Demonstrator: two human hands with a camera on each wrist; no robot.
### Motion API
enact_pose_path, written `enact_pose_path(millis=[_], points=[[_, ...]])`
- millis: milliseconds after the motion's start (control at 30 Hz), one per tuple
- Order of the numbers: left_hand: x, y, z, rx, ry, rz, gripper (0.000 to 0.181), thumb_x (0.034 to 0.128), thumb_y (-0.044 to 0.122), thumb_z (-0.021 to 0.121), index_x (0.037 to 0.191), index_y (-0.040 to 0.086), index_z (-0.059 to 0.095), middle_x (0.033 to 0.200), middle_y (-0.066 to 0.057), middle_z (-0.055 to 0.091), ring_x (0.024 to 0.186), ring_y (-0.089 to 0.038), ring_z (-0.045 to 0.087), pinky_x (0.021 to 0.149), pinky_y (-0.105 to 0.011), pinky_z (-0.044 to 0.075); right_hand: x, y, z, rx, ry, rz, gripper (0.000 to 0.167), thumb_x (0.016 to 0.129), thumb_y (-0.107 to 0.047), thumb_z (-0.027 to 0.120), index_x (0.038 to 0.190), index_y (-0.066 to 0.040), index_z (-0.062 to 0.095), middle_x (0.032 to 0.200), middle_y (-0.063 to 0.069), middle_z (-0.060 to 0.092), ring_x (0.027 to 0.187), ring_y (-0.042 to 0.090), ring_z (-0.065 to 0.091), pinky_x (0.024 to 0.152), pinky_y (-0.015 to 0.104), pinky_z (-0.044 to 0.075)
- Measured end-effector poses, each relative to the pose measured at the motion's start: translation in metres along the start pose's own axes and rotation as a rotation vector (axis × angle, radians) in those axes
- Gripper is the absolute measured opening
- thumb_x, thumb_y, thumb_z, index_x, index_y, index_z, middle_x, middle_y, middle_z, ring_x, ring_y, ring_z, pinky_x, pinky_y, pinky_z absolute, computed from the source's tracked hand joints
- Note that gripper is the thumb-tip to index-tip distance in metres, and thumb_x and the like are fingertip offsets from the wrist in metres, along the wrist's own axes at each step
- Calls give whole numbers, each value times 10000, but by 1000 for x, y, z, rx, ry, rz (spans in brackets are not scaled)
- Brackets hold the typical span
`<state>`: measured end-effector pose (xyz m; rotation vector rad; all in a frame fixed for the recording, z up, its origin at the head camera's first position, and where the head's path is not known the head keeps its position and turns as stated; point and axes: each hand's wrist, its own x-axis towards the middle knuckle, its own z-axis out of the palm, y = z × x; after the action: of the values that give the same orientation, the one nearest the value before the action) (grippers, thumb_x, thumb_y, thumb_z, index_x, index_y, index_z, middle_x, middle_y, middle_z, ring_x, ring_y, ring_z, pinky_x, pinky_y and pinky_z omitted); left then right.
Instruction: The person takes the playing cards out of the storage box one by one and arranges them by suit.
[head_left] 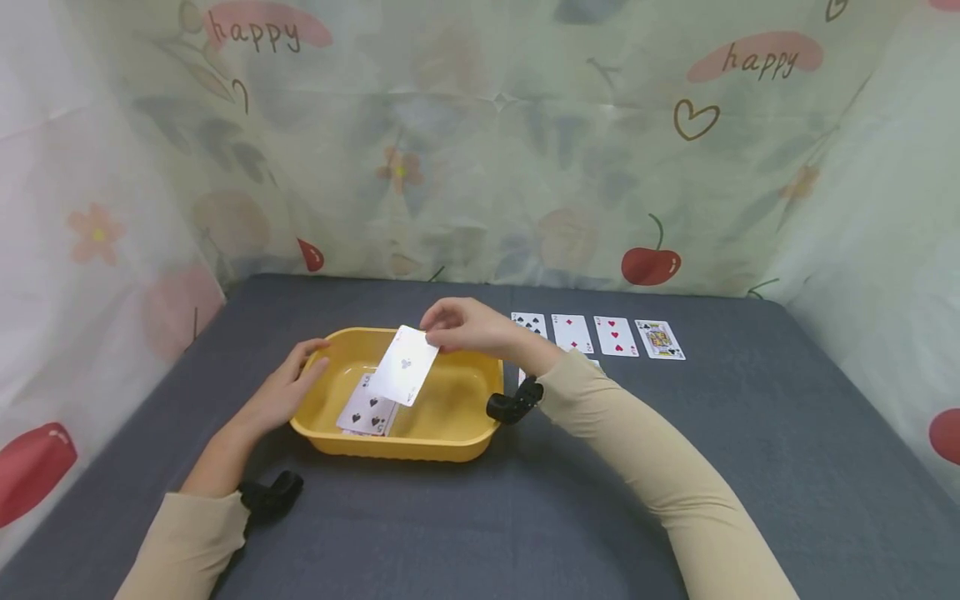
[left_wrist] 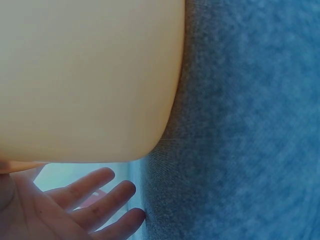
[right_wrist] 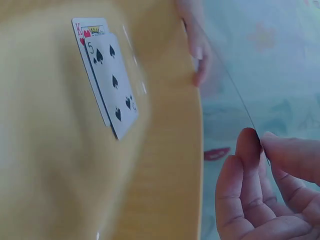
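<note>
My right hand (head_left: 472, 323) pinches a playing card (head_left: 406, 367) by its upper corner, between thumb and fingertips. The card is tilted above a yellow plastic basin (head_left: 405, 450), its washed-out face bearing a small club-like mark in the middle. In the right wrist view the held card shows edge-on as a thin line. Inside the basin lies a five of spades (right_wrist: 112, 82), partly covering a king of hearts (right_wrist: 80, 31). At the basin's left rim is my left hand (head_left: 281, 390), its fingers (left_wrist: 102, 202) loosely spread and fairly straight in the left wrist view.
A row of face-up cards lies beyond the basin to the right: a spade card (head_left: 529, 323), a diamond card (head_left: 572, 333), a heart card (head_left: 616, 336) and a king (head_left: 660, 340). My right forearm partly hides another card. Patterned cloth (head_left: 480, 167) hangs behind the grey-covered table (head_left: 420, 533).
</note>
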<state>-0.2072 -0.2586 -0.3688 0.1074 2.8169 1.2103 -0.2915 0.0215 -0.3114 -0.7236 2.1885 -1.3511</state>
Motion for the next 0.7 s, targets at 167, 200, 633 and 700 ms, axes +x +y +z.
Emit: enact_pose_path(millis=[167, 200, 633, 700], points=[[0, -1, 0, 6, 4, 6, 565, 1004, 436, 312, 1435, 83, 220, 1411, -285, 316, 1235, -424, 386, 982, -544, 350, -17, 8, -19, 63, 44, 3, 247, 907, -88, 574, 1137, 3, 569, 1078, 165, 642, 915, 150, 618, 907, 369, 496], [0, -1, 0, 5, 5, 8, 564, 1005, 433, 313, 1436, 82, 221, 1410, -286, 318, 1235, -423, 388, 979, -540, 353, -21, 10, -23, 72, 54, 9, 249, 911, -92, 569, 1141, 4, 569, 1093, 165, 639, 929, 151, 618, 922, 390, 488], [-1, 2, 0, 5, -5, 10, 574, 1004, 439, 309, 1442, 80, 211, 1393, -284, 327, 1198, -407, 418, 944, -506, 388, -75, 50, -80, 55, 239, 81, 304, 923, -145, 553, 1200, -21, 536, 1035, 46, 627, 889, 122, 597, 894, 373, 485], [-1, 2, 0, 6, -6, 11, 573, 1004, 437, 310, 1441, 78, 211, 1390, -283, 329, 1190, -403, 423, 938, -499, 392, -83, 59, -91, 60, 261, 92, 325, 928, -157, 553, 1216, -10, 520, 985, -7, 632, 867, 99, 596, 893, 367, 479]])
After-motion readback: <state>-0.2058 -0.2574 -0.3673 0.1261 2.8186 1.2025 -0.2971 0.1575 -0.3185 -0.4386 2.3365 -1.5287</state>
